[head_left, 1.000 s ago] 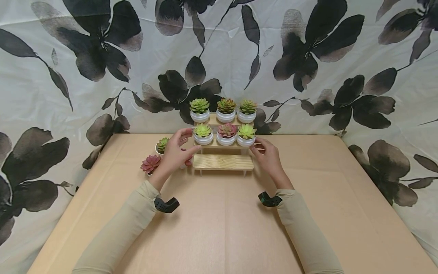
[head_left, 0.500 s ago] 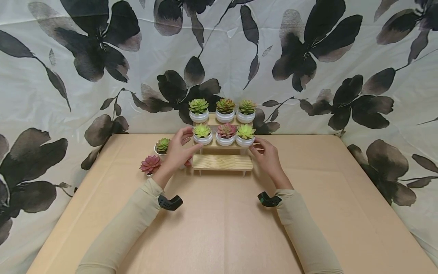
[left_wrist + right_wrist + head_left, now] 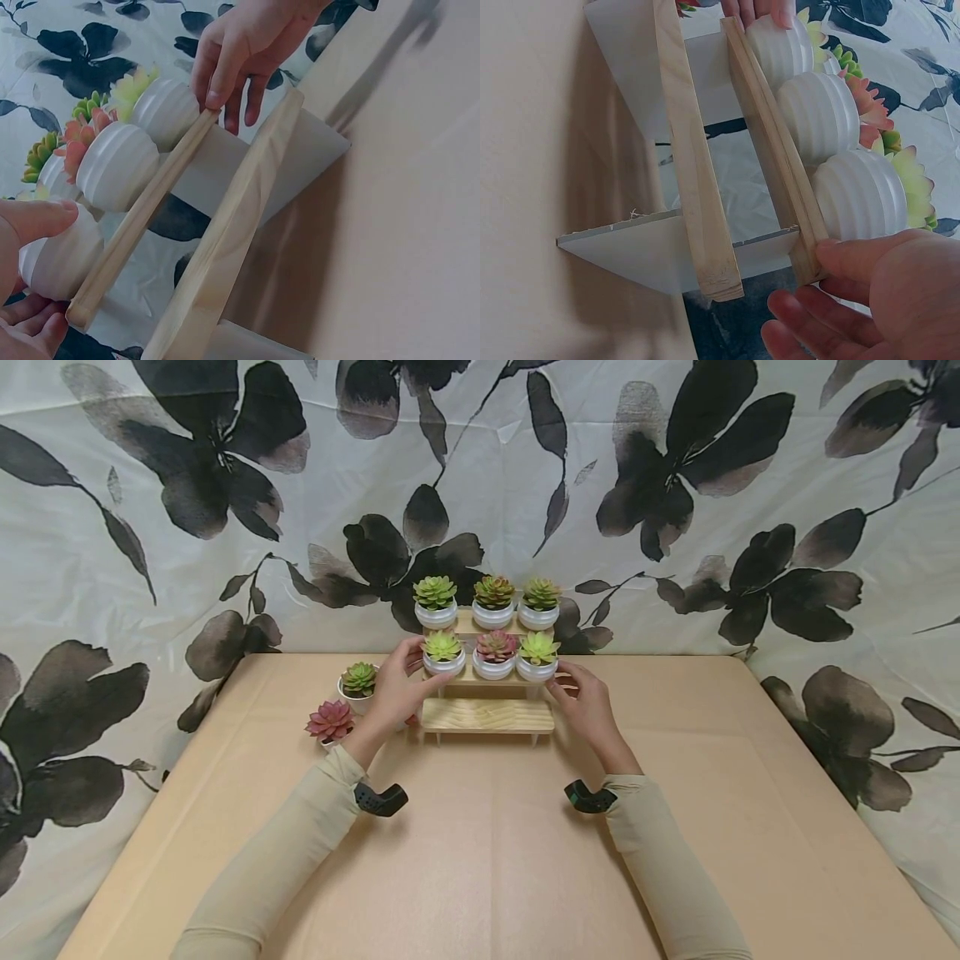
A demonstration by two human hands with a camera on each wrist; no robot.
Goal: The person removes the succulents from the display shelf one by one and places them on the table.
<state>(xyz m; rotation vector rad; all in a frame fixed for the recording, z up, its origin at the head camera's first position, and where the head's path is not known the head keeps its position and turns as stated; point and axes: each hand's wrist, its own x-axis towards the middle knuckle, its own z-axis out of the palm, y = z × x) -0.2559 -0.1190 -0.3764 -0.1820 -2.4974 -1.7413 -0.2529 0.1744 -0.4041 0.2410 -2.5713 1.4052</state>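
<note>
A three-tiered wooden plant stand (image 3: 487, 715) with white side supports stands at the table's back edge. My left hand (image 3: 396, 692) is at the left end of the middle tier and holds a potted yellow-green succulent (image 3: 444, 660); its thumb lies on the white pot (image 3: 64, 259), fingers around the far side. At the right end, my right hand (image 3: 587, 703) pinches the middle shelf (image 3: 769, 135) with thumb and fingers, beside another yellow-green succulent (image 3: 537, 658). Between these two sits a pink succulent (image 3: 495, 656). Nothing stands on the lowest tier.
Three potted succulents line the top tier, the middle one (image 3: 494, 602) red-tinged. On the table left of the stand are a green succulent (image 3: 359, 681) and a dark pink succulent (image 3: 330, 721); another reddish one is mostly behind my left hand. A floral cloth (image 3: 525, 485) hangs behind.
My left hand and forearm have shifted slightly right, and the thumb has come onto the leftmost middle-tier pot. The green succulent on the table shows more. My right hand stays in place.
</note>
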